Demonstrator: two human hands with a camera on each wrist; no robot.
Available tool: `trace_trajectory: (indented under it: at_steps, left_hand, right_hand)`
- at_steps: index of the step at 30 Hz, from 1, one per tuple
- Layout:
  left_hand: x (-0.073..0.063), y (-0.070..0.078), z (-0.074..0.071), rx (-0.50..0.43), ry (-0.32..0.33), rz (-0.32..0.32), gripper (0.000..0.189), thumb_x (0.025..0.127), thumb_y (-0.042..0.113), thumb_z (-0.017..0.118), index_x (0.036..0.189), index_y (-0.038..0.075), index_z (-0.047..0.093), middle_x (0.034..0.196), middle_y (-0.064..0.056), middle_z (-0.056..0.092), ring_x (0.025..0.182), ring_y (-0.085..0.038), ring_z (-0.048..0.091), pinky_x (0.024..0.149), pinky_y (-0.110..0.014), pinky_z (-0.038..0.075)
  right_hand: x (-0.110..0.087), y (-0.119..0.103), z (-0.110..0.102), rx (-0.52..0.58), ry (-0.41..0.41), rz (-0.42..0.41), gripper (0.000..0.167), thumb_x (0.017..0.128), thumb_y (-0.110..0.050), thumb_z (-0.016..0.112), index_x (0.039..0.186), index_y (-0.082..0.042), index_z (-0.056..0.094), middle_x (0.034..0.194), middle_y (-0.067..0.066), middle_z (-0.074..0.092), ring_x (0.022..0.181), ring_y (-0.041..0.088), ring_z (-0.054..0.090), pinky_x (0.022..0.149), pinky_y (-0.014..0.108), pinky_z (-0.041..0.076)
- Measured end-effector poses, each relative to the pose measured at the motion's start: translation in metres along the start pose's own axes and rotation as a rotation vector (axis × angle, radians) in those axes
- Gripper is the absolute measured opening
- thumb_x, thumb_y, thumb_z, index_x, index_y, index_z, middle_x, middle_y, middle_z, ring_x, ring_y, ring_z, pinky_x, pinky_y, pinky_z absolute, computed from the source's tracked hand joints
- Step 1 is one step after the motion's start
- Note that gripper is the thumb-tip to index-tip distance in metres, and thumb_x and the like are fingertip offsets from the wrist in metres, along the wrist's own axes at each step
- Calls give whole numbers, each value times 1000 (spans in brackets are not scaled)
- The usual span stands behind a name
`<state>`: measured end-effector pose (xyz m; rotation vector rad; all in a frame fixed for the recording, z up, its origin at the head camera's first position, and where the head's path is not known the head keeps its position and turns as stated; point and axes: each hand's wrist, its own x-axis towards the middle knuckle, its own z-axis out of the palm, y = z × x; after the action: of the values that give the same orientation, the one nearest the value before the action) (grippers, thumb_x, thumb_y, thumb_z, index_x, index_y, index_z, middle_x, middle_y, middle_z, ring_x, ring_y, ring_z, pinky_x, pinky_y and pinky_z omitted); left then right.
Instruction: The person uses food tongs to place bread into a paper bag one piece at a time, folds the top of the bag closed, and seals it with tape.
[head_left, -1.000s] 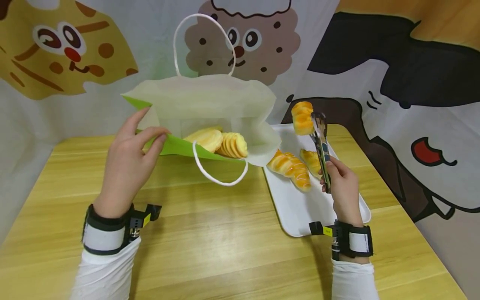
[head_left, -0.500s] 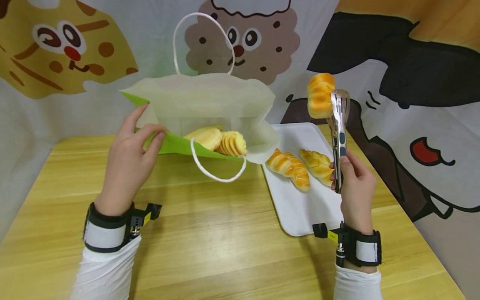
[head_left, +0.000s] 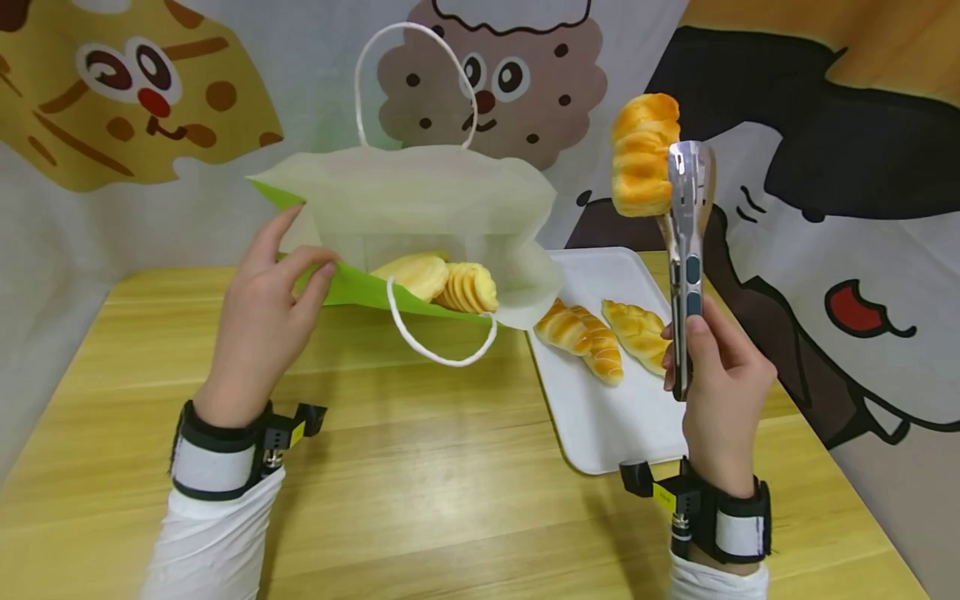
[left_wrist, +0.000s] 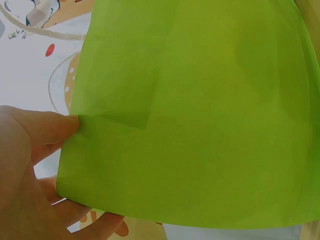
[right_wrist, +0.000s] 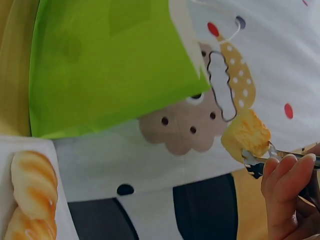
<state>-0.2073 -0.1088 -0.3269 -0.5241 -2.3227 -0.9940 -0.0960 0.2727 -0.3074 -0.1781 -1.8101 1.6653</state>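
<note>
My right hand (head_left: pixel 726 392) grips metal tongs (head_left: pixel 688 250), raised over the right side of the tray. Between the tong tips is a golden ridged bread roll (head_left: pixel 645 157), held up in the air. In the right wrist view the same roll (right_wrist: pixel 246 135) shows beyond my fingers (right_wrist: pixel 287 185). My left hand (head_left: pixel 262 321) pinches the near left edge of a green paper bag (head_left: pixel 352 287), whose mouth faces me. The left wrist view shows the thumb on the green panel (left_wrist: pixel 190 125). Inside the bag lie a pale oval bread (head_left: pixel 420 275) and a sliced-looking roll (head_left: pixel 468 288).
A white tray (head_left: pixel 600 433) stands right of the bag, bearing two glazed pastries (head_left: pixel 585 337) and a braided bread (head_left: pixel 636 332). White rope handles (head_left: pixel 442 360) loop from the bag. A printed cloth (head_left: pixel 315 83) hangs behind the wooden table (head_left: pixel 420 483).
My right hand has lifted the tongs and roll from over the tray, up and to the right, uncovering the braided bread. My left hand keeps its hold on the bag edge.
</note>
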Motion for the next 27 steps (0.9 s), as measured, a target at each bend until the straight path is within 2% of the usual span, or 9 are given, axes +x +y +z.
trace_trajectory:
  at_steps: [7, 14, 19, 23, 27]
  left_hand:
    - [1, 0, 0, -5, -13, -20, 14, 96, 7, 66, 104, -1, 73, 153, -19, 45, 140, -40, 44, 108, -60, 41]
    - [1, 0, 0, -9, -16, -33, 14, 96, 7, 66, 104, -1, 73, 154, -17, 44, 141, -40, 43, 107, -61, 42]
    - [1, 0, 0, 0, -15, -25, 14, 96, 8, 65, 104, -2, 73, 154, -17, 44, 141, -39, 43, 107, -61, 42]
    - [0, 0, 0, 2, -11, -24, 14, 97, 8, 65, 104, -1, 73, 155, -17, 44, 141, -39, 43, 107, -60, 43]
    - [0, 2, 0, -8, -10, -33, 14, 96, 7, 65, 105, 0, 73, 155, -17, 44, 142, -39, 42, 108, -60, 42]
  right_hand:
    - [-14, -8, 12, 16, -84, -90, 32, 98, -8, 62, 127, 5, 65, 82, 9, 66, 57, 17, 53, 43, 18, 43]
    - [-23, -10, 21, -31, -136, -160, 30, 99, -5, 58, 127, 3, 66, 82, 6, 67, 58, 15, 53, 43, 18, 42]
    - [-27, -5, 28, -7, -205, -296, 31, 96, 5, 56, 125, 9, 64, 83, 3, 70, 55, 10, 53, 42, 18, 40]
    - [-29, 1, 35, -81, -246, -405, 32, 93, 9, 55, 123, 10, 65, 82, -2, 68, 51, 7, 50, 41, 18, 38]
    - [-33, 4, 40, -165, -278, -456, 32, 93, 8, 58, 123, 9, 66, 80, -5, 65, 50, 5, 48, 42, 16, 39]
